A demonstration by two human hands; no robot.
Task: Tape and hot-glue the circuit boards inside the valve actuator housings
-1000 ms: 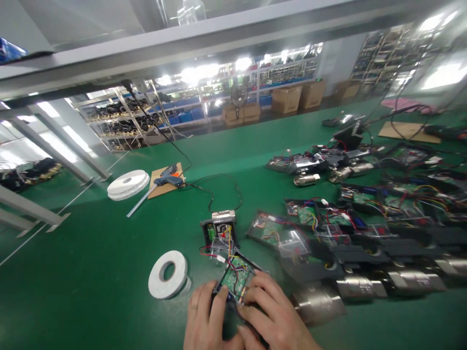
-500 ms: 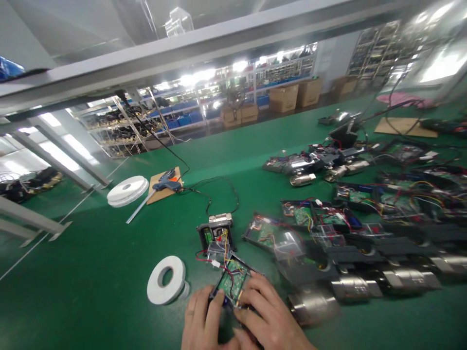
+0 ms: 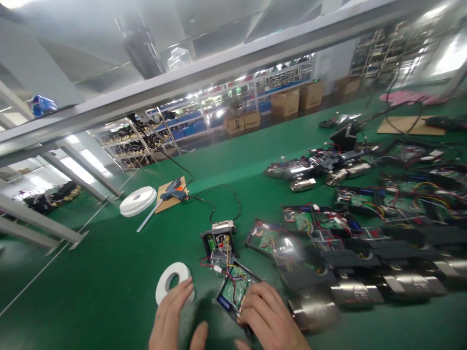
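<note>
With the left hand (image 3: 171,316) spread by the tape roll (image 3: 163,286) and the right hand (image 3: 272,316) gripping the housing (image 3: 233,290), tugging could strain the wires (image 3: 229,273).

Electronics unit (image 3: 234,288), black-cased, open, angled, near centre; green circuit board (image 3: 230,292) exposed. White tape roll (image 3: 162,287), flat, left.

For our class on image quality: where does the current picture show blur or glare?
Head view: the metal fitting beside the right hand is blurred; head view, right of centre: glare whitens a clear plastic piece; head view, upper right: the shelves look smeared.
</note>
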